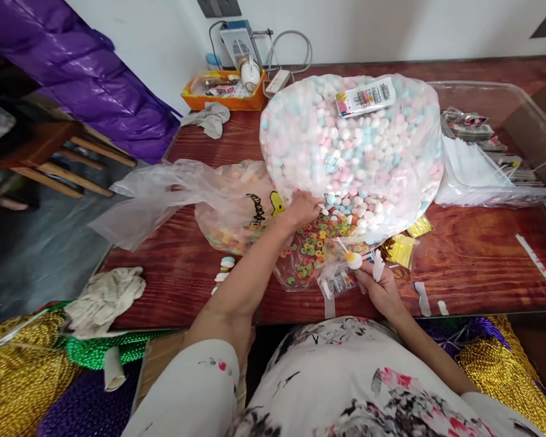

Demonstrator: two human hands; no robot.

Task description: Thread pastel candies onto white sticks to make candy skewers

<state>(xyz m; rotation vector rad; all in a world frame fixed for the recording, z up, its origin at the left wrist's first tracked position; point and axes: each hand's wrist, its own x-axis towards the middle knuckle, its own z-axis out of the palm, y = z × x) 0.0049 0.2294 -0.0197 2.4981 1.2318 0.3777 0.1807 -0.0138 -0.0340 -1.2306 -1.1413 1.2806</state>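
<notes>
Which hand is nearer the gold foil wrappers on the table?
Right. The right hand sits just below-left of the gold foil wrappers; the left hand is farther left, at the candy bags.

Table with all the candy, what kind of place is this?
Probably a home workshop for packing sweets by hand. A big bag of pastel candies, a bag of colourful ring candies and gold twist ties lie on the wooden table.
</notes>
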